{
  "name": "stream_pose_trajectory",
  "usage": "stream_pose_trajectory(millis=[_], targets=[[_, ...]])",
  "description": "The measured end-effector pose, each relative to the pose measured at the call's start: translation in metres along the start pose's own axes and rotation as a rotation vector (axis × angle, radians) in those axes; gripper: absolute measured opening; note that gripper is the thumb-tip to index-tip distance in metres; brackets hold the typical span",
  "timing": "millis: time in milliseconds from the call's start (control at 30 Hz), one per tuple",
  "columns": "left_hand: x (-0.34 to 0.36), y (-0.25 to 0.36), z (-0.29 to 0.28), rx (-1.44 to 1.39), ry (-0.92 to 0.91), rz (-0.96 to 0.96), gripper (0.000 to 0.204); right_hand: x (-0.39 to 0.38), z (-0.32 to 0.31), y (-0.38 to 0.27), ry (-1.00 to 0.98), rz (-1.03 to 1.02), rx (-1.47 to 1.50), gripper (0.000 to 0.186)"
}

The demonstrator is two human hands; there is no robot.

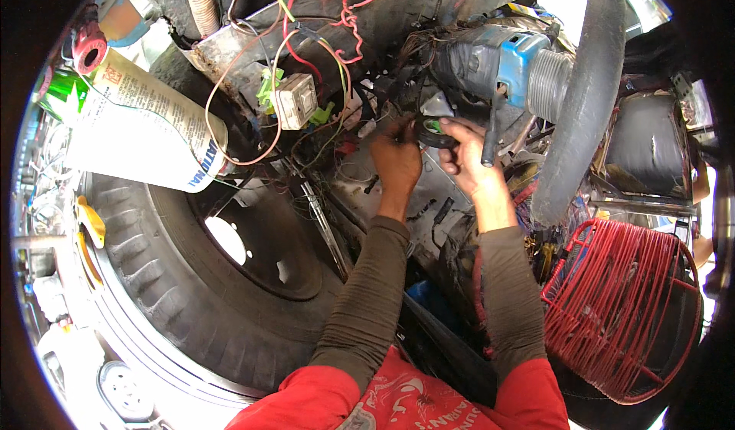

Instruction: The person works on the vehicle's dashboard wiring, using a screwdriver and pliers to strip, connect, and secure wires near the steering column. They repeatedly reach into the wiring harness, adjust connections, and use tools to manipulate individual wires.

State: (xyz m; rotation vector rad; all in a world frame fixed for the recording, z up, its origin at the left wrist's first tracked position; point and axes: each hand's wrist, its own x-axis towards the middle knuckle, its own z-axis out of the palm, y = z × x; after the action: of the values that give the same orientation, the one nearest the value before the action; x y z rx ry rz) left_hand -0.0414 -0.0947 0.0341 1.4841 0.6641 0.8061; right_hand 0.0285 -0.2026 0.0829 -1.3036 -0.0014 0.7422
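My right hand point(472, 156) grips a roll of black tape point(436, 137) with a green core, thumb and fingers along its right side. Close against the roll's left side, my left hand point(396, 163) is closed with the fingers bent. What they pinch is too small and hidden to make out. Thin wires point(325, 140) run in a loose tangle to the left of that hand. Just right of my right hand, a dark lever point(491, 135) reaches down from a steering column with a blue housing point(523, 58).
A thick black steering wheel point(583, 101) stands at the right, above a red corded chair point(624, 307). On the left lie a big tire point(161, 277) and a white cylindrical container point(145, 131). Coloured wires and a small white box point(296, 102) hang from the dashboard panel point(245, 51).
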Motion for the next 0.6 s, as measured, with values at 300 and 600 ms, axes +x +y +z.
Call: stream_pose_trajectory(millis=[300, 600], targets=[[-0.019, -0.005, -0.002, -0.412, -0.112, -0.174, 0.012, -0.016, 0.030, -0.004, -0.002, -0.265, -0.519, 0.041], [-0.013, -0.018, 0.015, -0.295, -0.003, -0.019, 0.027, 0.011, 0.023, 0.006, 0.087, -0.570, -0.770, 0.042]])
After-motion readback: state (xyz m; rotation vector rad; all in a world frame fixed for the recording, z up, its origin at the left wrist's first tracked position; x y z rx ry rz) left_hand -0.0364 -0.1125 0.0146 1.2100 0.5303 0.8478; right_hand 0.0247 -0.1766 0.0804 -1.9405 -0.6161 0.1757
